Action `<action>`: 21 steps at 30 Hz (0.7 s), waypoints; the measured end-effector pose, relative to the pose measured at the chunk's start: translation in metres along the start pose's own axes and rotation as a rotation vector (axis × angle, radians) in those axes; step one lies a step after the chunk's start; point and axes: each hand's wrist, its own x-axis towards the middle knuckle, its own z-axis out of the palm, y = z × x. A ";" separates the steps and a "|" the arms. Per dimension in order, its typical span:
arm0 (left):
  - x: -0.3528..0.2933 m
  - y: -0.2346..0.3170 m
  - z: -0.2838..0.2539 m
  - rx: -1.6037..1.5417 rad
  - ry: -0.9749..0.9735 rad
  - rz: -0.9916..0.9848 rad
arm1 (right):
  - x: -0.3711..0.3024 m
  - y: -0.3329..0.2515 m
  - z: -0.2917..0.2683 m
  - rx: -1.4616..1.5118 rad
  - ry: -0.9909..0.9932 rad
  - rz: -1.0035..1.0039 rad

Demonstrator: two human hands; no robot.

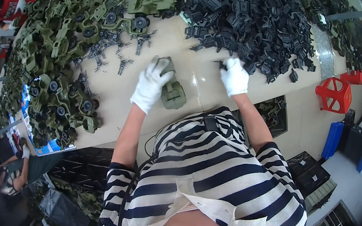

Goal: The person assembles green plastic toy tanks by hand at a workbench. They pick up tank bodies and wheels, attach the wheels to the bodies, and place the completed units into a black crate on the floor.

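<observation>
My left hand [150, 84], in a white glove, is closed on the upper end of an olive-green toy vehicle body [173, 95], which rests on the pale table in front of me. My right hand [235, 77], also gloved in white, pinches a small black plastic part [220, 64] at its fingertips. That hand is beside the near edge of a large heap of black plastic parts [248, 21]. Left of my left hand, small dark grey figure-like pieces [123, 64] lie scattered. Beyond it stands a green toy vehicle with black wheels [151, 6].
A long pile of green toy vehicle parts [59, 28] covers the table's left side. Red stools [334, 94] stand on the right, near blue-and-black boxes [351, 142]. Below the table's edge sits a dark crate with green parts [274, 114]. Another person [12, 177] works at lower left.
</observation>
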 end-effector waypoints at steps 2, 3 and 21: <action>0.006 0.017 0.008 -0.002 -0.118 0.024 | -0.024 0.010 0.014 -0.034 0.050 -0.275; 0.007 0.024 0.009 -0.055 -0.033 -0.041 | -0.037 0.022 0.025 -0.113 -0.057 -0.328; 0.018 0.065 -0.040 -1.713 -0.096 -0.562 | 0.018 -0.036 -0.047 1.069 -0.494 0.177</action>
